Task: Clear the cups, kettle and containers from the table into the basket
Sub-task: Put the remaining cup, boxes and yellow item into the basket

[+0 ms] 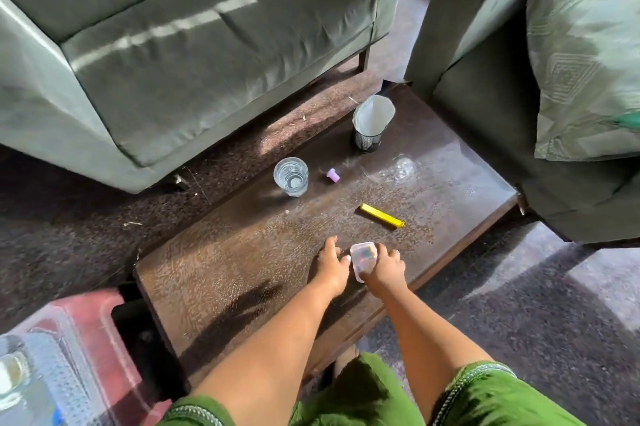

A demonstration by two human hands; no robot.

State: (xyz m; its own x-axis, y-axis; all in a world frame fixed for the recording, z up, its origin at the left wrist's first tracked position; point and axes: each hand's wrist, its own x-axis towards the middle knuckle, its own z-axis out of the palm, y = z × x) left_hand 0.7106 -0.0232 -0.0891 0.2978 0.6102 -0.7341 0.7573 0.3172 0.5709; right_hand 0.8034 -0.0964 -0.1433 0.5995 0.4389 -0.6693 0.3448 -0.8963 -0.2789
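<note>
A small clear plastic container (363, 256) with a lid sits on the dark wooden table (242, 269) near its front edge. My right hand (384, 266) grips its right side, fingers curled over it. My left hand (330, 264) rests on the table at its left, thumb touching the container. A clear glass (291, 176) stands upright near the table's far left edge. At the far end stands a black mesh cup (369, 133) lined with white paper. The basket (65, 366), pink-red and blurred, sits at the lower left with a clear item inside.
A yellow bar-shaped object (382, 216) and a small purple cap (333, 174) lie on the table. A grey-green sofa (180, 44) fills the left and back, an armchair with a patterned cushion (585, 55) the right. Dark carpet surrounds the table.
</note>
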